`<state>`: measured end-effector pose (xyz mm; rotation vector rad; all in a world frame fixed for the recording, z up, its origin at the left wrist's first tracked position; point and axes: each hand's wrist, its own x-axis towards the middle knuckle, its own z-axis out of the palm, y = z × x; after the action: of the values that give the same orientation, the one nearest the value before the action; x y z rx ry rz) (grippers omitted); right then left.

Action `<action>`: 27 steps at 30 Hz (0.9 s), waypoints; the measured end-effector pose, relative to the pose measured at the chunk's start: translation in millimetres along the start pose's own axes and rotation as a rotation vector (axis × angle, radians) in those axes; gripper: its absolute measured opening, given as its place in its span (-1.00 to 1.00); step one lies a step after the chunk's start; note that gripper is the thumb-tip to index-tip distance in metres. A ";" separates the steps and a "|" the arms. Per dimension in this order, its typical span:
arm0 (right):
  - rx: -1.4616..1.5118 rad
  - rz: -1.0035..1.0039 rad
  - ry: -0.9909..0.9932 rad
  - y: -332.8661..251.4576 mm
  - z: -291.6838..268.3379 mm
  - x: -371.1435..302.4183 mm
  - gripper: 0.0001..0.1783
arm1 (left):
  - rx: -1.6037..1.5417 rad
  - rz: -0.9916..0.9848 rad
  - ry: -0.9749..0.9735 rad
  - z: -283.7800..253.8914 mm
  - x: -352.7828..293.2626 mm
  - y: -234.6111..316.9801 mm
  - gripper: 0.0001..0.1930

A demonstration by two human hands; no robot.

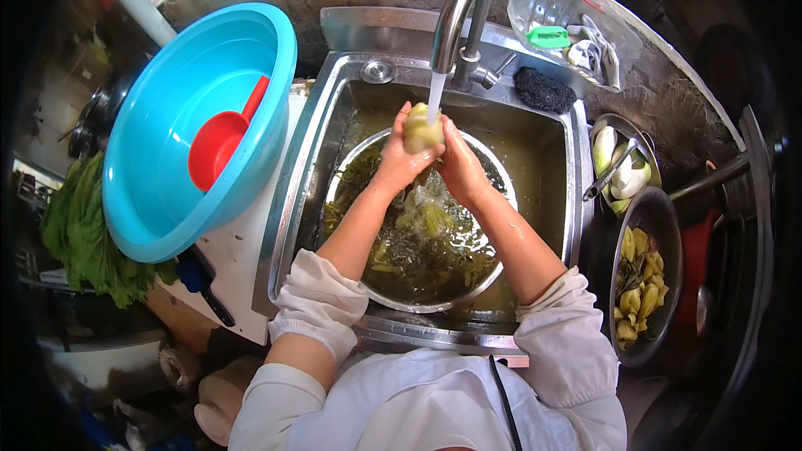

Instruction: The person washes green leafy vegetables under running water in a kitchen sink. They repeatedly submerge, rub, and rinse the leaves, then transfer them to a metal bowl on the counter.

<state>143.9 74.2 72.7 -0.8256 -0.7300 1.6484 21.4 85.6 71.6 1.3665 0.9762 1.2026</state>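
Under the running tap (455, 21), both my hands are wrapped round a pale yellow-green head of pickled mustard greens (423, 130). My left hand (399, 157) grips it from the left and below, and my right hand (462, 165) closes on its right side. Water falls onto the top of the vegetable. Beneath my hands a round metal basin (436, 309) stands in the sink (547, 184), full of water and dark green leaves (393, 242). Limp leaves hang down from my hands towards the water.
Left of the sink are a blue tub (150, 192) with a red ladle (215, 150), leafy greens (79, 225) and a knife (205, 284). On the right, a bowl (672, 284) holds yellow-green vegetables beside a smaller bowl of white-stemmed pieces (622, 167). A black scrubber (543, 90) lies behind.
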 end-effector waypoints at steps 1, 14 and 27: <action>-0.073 0.053 -0.001 -3.3 -2.6 -0.8 -0.33 | -0.145 -0.064 0.016 -4.4 1.1 -1.0 -0.19; -1.155 -0.421 0.319 19.5 -4.2 13.4 -0.67 | -0.803 -0.420 0.110 2.0 -13.5 -9.1 -0.62; -1.457 -0.373 0.077 15.0 -21.1 -10.6 -0.68 | -0.848 -0.418 0.239 -5.9 -8.7 -12.1 -0.66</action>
<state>154.7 61.7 50.1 -1.5640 -1.9267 0.5282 14.7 80.0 58.2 0.3385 0.7192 1.2503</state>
